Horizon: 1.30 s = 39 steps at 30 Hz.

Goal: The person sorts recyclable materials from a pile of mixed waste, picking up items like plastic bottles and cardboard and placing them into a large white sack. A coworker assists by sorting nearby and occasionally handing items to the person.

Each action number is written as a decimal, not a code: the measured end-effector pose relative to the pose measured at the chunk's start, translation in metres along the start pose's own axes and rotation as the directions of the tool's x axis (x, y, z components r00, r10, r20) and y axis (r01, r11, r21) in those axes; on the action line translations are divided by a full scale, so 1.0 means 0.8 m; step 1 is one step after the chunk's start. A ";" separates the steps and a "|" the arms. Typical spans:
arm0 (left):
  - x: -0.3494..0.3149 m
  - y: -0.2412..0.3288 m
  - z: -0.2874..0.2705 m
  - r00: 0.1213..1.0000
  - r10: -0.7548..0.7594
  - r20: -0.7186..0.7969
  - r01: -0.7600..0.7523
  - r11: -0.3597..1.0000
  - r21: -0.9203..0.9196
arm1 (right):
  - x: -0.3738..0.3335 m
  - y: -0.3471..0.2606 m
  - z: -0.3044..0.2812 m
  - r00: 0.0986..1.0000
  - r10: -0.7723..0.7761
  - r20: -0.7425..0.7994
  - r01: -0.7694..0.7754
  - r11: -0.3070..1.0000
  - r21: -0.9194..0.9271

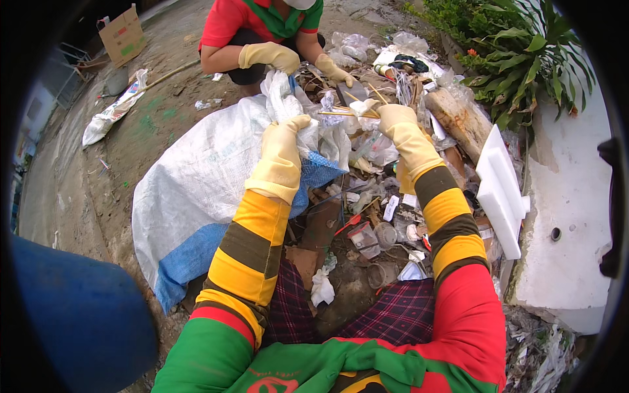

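Observation:
My left hand (276, 157), in a cream rubber glove, is closed on the bunched rim of a large white woven sack (203, 173) with blue bands. The sack bulges out to the left and its mouth faces the litter heap. My right hand (407, 137), gloved alike, pinches several thin wooden sticks (337, 114) that point left toward the sack's mouth. A whitish scrap (362, 107) shows against the sticks; whether I hold it too is unclear. Both hands are above a heap of mixed litter (380, 190) with plastic cups, film and paper.
Across the heap a co-worker (262, 23) squats, one gloved hand at a dark grey flat piece (345, 95). A blue barrel (82, 314) stands at lower left. White foam sheets (499, 190), a weathered block (458, 121) and a leafy plant (517, 59) line the right, beside a pale wall (557, 262).

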<state>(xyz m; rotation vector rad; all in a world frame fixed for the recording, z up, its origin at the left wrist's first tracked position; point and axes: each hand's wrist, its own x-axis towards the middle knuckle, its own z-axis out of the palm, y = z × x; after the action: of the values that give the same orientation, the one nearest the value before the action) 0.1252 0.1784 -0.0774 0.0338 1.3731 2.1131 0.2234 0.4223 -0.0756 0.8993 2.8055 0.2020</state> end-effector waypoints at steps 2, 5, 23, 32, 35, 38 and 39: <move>-0.005 -0.001 0.007 0.998 0.058 0.014 -0.056 0.995 -0.081 | 0.020 -0.060 -0.013 0.993 -0.101 -0.061 0.098 0.994 -0.057; 0.000 0.005 0.007 0.998 0.038 0.044 -0.025 0.968 -0.251 | 0.042 -0.143 -0.021 0.917 -0.378 0.129 0.380 0.925 0.009; 0.042 0.044 -0.033 0.998 -0.055 -0.041 0.041 0.956 -0.290 | 0.018 0.050 -0.021 0.988 -0.137 -0.067 0.150 0.809 0.569; 0.026 0.041 -0.025 1.000 0.015 -0.027 -0.018 0.993 -0.119 | -0.190 -0.080 0.302 0.920 -0.180 0.349 0.165 0.984 0.072; 0.032 0.045 -0.015 0.999 0.028 -0.042 -0.032 0.994 -0.100 | -0.203 -0.105 0.319 0.907 -0.098 0.409 0.123 0.992 -0.036; 0.045 0.061 -0.009 0.996 0.040 -0.082 -0.043 0.999 -0.030 | -0.171 -0.075 0.294 0.921 0.192 0.338 -0.188 0.981 -0.042; 0.045 0.064 -0.009 0.993 0.038 -0.112 -0.038 0.999 -0.002 | -0.154 -0.057 0.277 0.903 0.294 0.312 -0.309 0.951 0.000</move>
<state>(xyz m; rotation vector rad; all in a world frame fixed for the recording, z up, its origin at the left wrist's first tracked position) 0.0690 0.1764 -0.0489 -0.0613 1.4436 2.1779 0.3450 0.3293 -0.2827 1.2572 2.3836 0.0279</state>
